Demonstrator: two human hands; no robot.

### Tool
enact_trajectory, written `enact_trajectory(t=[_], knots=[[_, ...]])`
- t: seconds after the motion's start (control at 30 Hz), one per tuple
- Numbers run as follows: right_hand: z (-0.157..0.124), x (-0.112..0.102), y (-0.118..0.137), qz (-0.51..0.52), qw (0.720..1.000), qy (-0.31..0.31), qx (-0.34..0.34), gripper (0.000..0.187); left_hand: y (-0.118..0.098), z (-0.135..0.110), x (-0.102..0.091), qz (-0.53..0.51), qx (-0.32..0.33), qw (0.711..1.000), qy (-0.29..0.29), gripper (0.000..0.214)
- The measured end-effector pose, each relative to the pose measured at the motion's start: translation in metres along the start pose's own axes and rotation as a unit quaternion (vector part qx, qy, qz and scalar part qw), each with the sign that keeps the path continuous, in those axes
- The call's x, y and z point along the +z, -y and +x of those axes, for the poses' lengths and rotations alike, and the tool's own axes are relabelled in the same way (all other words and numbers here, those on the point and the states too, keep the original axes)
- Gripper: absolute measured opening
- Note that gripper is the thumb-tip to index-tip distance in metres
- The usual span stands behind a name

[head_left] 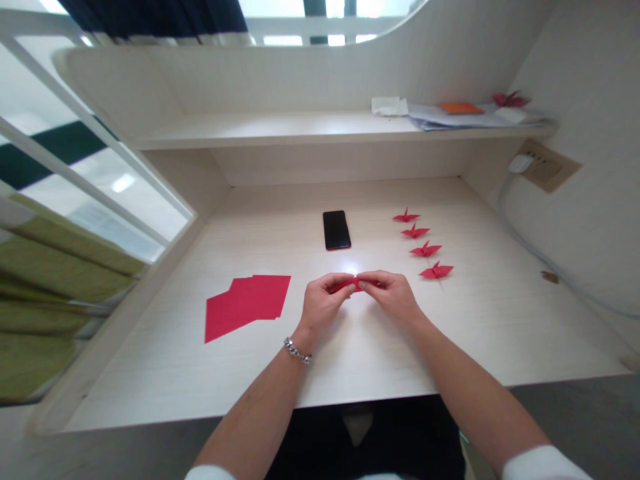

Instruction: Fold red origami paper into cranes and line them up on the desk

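Observation:
Between my two hands is a small piece of folded red paper (357,285), held just above the desk and mostly covered by fingers. My left hand (325,300), with a chain bracelet (297,351) on the wrist, pinches its left side. On the other side my right hand (393,295) grips it with thumb and fingers. Both thumbs meet near the middle of the paper. Left of my hands lie several overlapping red paper sheets (250,300). Several folded red paper cranes stand in a slanting row to the right, the nearest crane (437,271) closest to my right hand.
A black phone (337,230) lies beyond my hands on the pale desk (270,220). Papers (435,117), an orange sheet (461,107) and another red folded paper piece (511,99) rest on the shelf above. A cable (520,233) runs down the right wall from a socket (550,167).

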State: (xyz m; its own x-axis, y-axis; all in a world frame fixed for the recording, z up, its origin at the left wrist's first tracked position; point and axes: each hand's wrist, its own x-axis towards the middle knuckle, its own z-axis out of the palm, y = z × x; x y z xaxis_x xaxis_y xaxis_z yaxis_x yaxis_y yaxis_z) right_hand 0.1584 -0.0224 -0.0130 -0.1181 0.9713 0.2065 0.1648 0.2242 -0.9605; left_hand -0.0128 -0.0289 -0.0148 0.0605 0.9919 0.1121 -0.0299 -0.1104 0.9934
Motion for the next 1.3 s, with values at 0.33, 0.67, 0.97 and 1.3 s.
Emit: enact_trajectory(t=[0.33,0.67,0.97,1.3], knots=[[-0.0022,0.0019,-0.0003,0.024,0.999,-0.018,-0.016,0.016,0.0012,0.0011,-0.0006,-0.002,0.013,1.0,-0.023,0.018],[0.0018,0.0021,-0.0035,0.079,0.996,0.036,0.028,0.016,-0.0048,0.0004,0.0018,-0.006,-0.014,1.0,0.012,0.016],[0.0032,-0.001,-0.0042,0.099,0.99,0.065,0.073,0.018,-0.0055,0.0001,0.0015,-0.005,-0.028,0.999,0.027,0.011],[0.001,-0.0004,0.0028,0.155,0.98,0.062,0.108,0.015,-0.0069,0.0,0.0006,-0.022,-0.046,0.998,0.045,0.008]])
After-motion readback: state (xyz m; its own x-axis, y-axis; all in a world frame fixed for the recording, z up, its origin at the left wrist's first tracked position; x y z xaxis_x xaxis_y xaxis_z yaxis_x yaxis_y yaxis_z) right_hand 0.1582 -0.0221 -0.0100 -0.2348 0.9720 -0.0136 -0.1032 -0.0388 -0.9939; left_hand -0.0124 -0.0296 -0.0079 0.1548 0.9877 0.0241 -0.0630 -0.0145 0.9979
